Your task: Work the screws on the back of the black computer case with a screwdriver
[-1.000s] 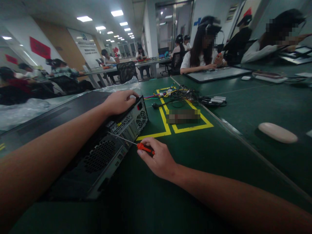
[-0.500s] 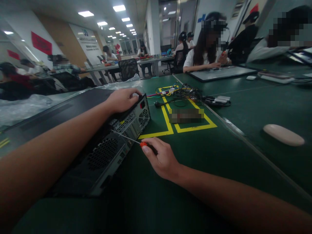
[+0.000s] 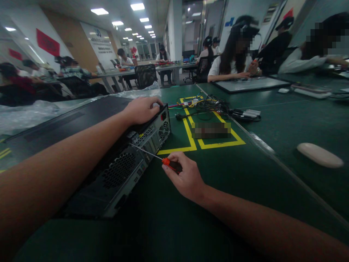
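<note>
A black desktop computer case (image 3: 120,174) lies on its side on the green table, its metal rear panel with vents and ports turned towards me. My left hand (image 3: 143,109) rests over its upper edge near the power socket, with fingers curled onto the case and fingertips partly hidden. In my right hand (image 3: 188,176) is a screwdriver (image 3: 170,163) with an orange and black handle, gripped between thumb and fingers. Its thin shaft runs left to the case's rear panel, and the tip meets the panel near its upper edge. Whether a screw sits there is too small to tell.
Tangled cables (image 3: 209,105) lie beyond the case, beside yellow tape markings (image 3: 223,145). A blurred-out object (image 3: 211,130) sits within the tape. To the right is a pale oval object (image 3: 319,154). Clear plastic wrap (image 3: 29,114) lies at left. Across the table, people work.
The view has shifted slightly. My right hand's fingers have loosened around the screwdriver, showing more of its handle. The tip stays at the panel, and my left hand remains on the case.
</note>
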`<state>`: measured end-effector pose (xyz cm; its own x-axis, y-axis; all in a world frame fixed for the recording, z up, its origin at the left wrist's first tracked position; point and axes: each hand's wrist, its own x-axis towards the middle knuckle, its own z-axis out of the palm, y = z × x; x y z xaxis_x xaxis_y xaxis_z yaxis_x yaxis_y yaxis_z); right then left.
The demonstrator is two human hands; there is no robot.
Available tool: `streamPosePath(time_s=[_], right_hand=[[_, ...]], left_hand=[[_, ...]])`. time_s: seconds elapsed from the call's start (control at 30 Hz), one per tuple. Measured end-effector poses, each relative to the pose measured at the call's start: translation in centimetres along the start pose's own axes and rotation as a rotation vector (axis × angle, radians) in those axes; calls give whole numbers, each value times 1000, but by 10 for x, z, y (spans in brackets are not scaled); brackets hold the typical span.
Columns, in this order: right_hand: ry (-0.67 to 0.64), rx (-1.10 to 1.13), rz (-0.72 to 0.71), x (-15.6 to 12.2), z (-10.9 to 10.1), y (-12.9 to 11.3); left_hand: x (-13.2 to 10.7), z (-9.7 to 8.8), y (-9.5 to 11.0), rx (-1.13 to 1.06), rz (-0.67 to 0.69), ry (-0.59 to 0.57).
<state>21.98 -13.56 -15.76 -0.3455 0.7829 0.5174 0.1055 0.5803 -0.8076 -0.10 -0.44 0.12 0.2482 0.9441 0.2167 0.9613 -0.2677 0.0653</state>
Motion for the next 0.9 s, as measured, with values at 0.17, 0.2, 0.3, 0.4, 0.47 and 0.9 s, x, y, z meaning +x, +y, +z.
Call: streamPosePath(time_s=[0.17, 0.2, 0.3, 0.4, 0.47, 0.9], right_hand=[[-6, -10, -3, 1, 0, -1], [-8, -15, 0, 1, 1, -1], [-7, -23, 2, 1, 1, -1], [-6, -16, -7, 2, 1, 0], [-7, -13, -18, 2, 1, 0], [24, -110, -54, 5, -3, 5]], left_hand=[[1, 0, -2, -2, -2, -5], [2, 1, -3, -3, -1, -2], [3, 1, -4, -13, 3, 5], [2, 0, -3, 1, 2, -5], [1, -1, -1, 20, 1, -12], [0, -1, 0, 22, -8, -3]])
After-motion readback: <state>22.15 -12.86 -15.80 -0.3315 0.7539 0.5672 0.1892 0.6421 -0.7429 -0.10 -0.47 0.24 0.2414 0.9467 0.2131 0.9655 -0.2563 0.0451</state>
